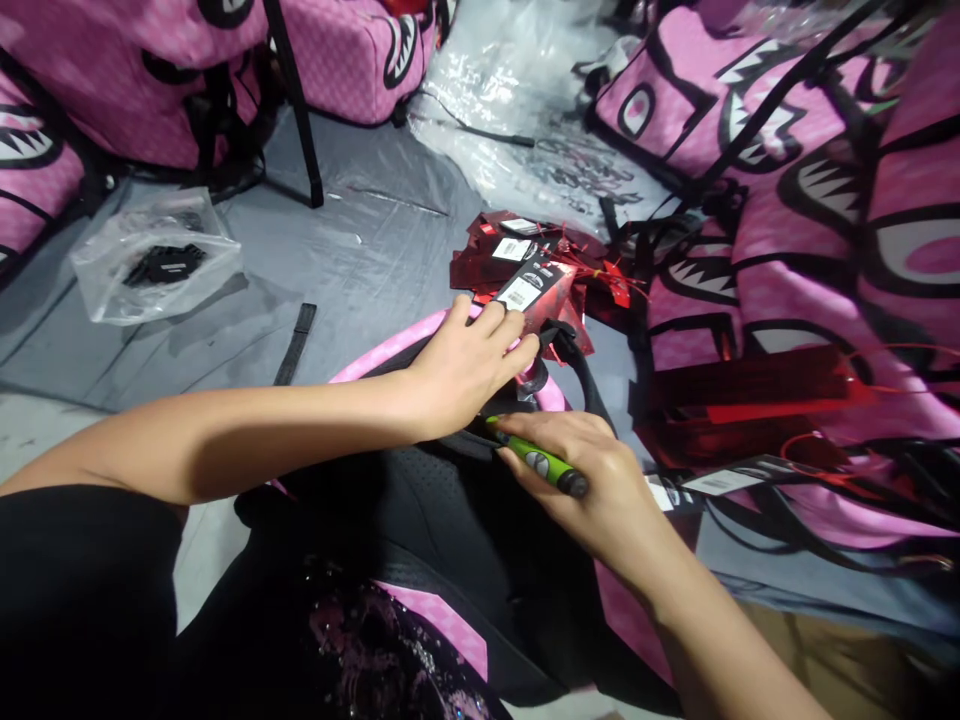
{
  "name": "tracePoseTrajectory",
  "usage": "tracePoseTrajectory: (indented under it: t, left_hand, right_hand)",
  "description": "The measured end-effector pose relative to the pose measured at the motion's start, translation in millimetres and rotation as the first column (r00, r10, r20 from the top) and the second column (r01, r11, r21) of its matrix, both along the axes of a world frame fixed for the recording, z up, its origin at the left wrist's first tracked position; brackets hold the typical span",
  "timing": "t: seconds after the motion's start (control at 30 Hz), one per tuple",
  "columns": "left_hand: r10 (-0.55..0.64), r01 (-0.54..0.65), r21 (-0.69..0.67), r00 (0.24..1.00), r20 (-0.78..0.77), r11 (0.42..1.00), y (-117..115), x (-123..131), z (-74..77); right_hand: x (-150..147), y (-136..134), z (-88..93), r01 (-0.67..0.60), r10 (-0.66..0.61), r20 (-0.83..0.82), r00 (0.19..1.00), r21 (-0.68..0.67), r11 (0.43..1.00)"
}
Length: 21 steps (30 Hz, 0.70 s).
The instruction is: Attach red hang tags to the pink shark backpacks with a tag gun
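A black-and-pink backpack lies in front of me, its black panel facing up and its pink-trimmed top edge away from me. My left hand grips that top edge with bent fingers, beside a black-and-red hang tag with a white barcode label. Closed in my right hand is a green-handled tool with a dark butt end; its working tip is hidden near the bag's top, just below my left hand. A black strap loop rises by the tag.
Red-and-black tags with red strings lie in a pile beyond the hands. A clear bag of black pieces sits at left on the grey table cover. Clear plastic wrapping and pink monster-face backpacks crowd the back and right.
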<state>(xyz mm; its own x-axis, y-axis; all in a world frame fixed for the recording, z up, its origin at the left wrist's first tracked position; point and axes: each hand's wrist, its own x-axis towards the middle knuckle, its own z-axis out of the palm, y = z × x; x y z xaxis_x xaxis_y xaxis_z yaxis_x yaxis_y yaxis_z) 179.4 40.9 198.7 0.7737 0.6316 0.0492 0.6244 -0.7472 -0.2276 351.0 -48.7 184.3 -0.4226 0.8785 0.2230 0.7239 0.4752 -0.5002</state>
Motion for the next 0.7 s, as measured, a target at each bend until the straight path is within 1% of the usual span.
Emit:
tracePoseTrajectory:
  t: [0.17, 0.27, 0.33, 0.4, 0.47, 0.53, 0.6, 0.7]
  left_hand:
    - [0.016, -0.017, -0.01, 0.999, -0.029, 1.0, -3, 1, 0.1]
    - [0.018, -0.019, -0.016, 0.999, -0.04, 1.0, -3, 1, 4.5]
    - [-0.004, 0.001, -0.054, 0.998, -0.066, 0.999, 1, -2, 12.0]
    - [-0.033, 0.012, -0.155, 0.991, -0.13, 0.988, 5, -8, 23.3]
    - [-0.041, -0.017, -0.268, 0.977, -0.207, 0.963, 8, -14, 35.3]
    - [-0.008, -0.074, -0.31, 0.967, -0.255, 0.948, 7, -19, 43.4]
    - [0.044, -0.124, -0.273, 0.958, -0.282, 0.954, 4, -20, 44.6]
    - [0.079, -0.135, -0.179, 0.954, -0.29, 0.974, 1, -21, 36.1]
  right_hand:
    - [-2, -1, -4.3, 0.019, -0.02, -0.053, 0.998, -0.014, 1.0]
    - [-2, -2, -5.4, 0.033, -0.033, -0.069, 0.997, -0.004, 0.999]
    - [-2, -4, -4.6, 0.035, -0.036, -0.066, 0.997, -0.017, 0.999]
    - [-4, -9, -3.1, 0.053, -0.053, -0.091, 0.994, -0.011, 0.999]
    - [-6, -14, -2.4, 0.065, -0.062, -0.131, 0.989, 0.02, 0.998]
    - [-9, -18, -3.2, 0.067, -0.058, -0.155, 0.986, 0.053, 0.996]
    - [-13, -21, -5.8, 0.064, -0.053, -0.159, 0.986, 0.07, 0.995]
    - [-17, -20, -11.1, 0.058, -0.045, -0.161, 0.986, 0.078, 0.995]
